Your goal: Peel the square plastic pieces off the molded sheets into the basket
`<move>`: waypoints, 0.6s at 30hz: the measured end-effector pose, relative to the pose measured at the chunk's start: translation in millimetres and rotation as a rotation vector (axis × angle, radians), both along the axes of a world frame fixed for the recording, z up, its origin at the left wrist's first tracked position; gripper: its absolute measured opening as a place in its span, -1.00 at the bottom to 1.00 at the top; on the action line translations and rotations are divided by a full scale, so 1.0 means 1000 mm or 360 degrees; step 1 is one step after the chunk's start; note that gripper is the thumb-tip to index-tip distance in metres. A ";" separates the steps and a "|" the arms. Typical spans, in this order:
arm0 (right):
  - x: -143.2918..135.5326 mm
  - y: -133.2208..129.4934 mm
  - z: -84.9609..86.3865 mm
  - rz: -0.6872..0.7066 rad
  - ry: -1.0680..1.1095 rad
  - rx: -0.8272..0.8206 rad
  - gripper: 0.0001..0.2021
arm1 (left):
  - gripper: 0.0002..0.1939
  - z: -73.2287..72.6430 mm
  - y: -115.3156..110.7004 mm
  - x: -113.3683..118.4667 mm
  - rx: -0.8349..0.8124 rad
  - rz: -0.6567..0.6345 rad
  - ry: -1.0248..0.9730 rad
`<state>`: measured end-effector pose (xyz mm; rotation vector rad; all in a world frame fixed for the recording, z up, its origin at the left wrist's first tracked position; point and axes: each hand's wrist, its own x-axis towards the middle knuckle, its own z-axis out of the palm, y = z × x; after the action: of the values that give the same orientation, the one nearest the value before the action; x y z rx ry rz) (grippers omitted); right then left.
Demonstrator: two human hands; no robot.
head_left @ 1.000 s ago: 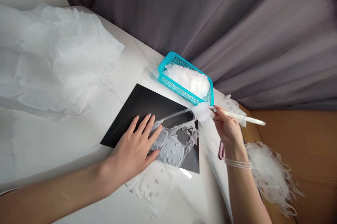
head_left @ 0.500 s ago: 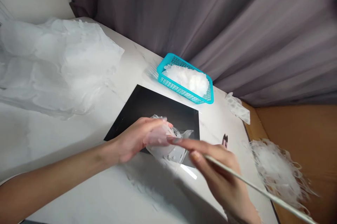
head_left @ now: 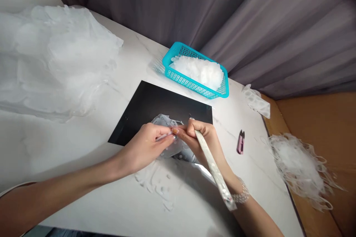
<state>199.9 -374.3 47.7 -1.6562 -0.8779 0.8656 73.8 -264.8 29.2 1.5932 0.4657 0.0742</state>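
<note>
Over a black mat [head_left: 164, 98], my left hand [head_left: 148, 144] pinches a thin translucent, plastic-like sheet [head_left: 164, 120] between thumb and fingers. The fingertips of my right hand [head_left: 204, 137] meet those of the left at the sheet's edge. My right hand is also closed around a long tool with a pale wrapped handle [head_left: 213, 163]. Its handle slants back toward my wrist, and a small dark tip shows past my knuckles; its kind I cannot make out. What lies between the touching fingertips is hidden.
A turquoise basket [head_left: 191, 89] of whitish translucent pieces [head_left: 200, 71] stands behind the mat. Pink thread snips [head_left: 240, 143] lie to the right. Translucent sheets [head_left: 55, 59] are heaped at left. Stringy offcuts [head_left: 297, 166] sit in a cardboard box [head_left: 314, 118] beyond the table's right edge.
My right hand has turned, so the tool's handle points more steeply down. Its fingertips now pinch beside my left ones, and the sheet has shifted. The snips are no longer covered by my hand.
</note>
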 end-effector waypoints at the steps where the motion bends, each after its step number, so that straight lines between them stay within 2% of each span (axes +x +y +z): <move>1: -0.002 -0.003 0.000 -0.0029 -0.0067 0.0025 -0.51 | -0.67 0.000 -0.002 -0.001 0.0047 0.0006 0.0006; 3: -0.001 -0.008 -0.002 -0.0060 -0.0248 0.0049 -0.56 | -0.64 0.001 -0.002 -0.002 0.0103 0.0061 0.0016; 5: 0.011 -0.012 -0.009 -0.0084 -0.0463 0.0021 -0.61 | -0.69 0.002 0.004 -0.001 0.0085 0.0231 0.0007; 8: 0.049 -0.015 -0.021 -0.0158 -0.0755 -0.0110 -0.65 | -0.73 0.003 0.025 0.003 -0.0100 0.0728 -0.0166; 10: 0.074 -0.014 -0.024 -0.0222 -0.0850 -0.0178 -0.64 | -0.71 0.005 0.039 0.006 -0.0256 0.0969 -0.0334; 12: 0.088 -0.012 -0.019 -0.0242 -0.0925 -0.0221 -0.63 | -0.71 0.008 0.045 0.008 -0.0395 0.0975 -0.0422; 14: 0.086 -0.010 -0.008 -0.0247 -0.1042 -0.0263 -0.63 | -0.71 0.009 0.043 0.008 -0.0520 0.0836 -0.0392; 16: 0.072 -0.010 0.006 -0.0300 -0.1099 -0.0228 -0.65 | -0.71 0.011 0.035 0.006 -0.0590 0.0696 -0.0331; 18: 0.051 -0.010 0.018 -0.0322 -0.0931 -0.0089 -0.64 | -0.70 0.012 0.028 0.004 -0.0617 0.0592 -0.0310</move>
<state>250.4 -384.3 65.8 -2.0482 -1.0542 0.2615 78.1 -236.7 41.7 1.0938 0.5803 0.3949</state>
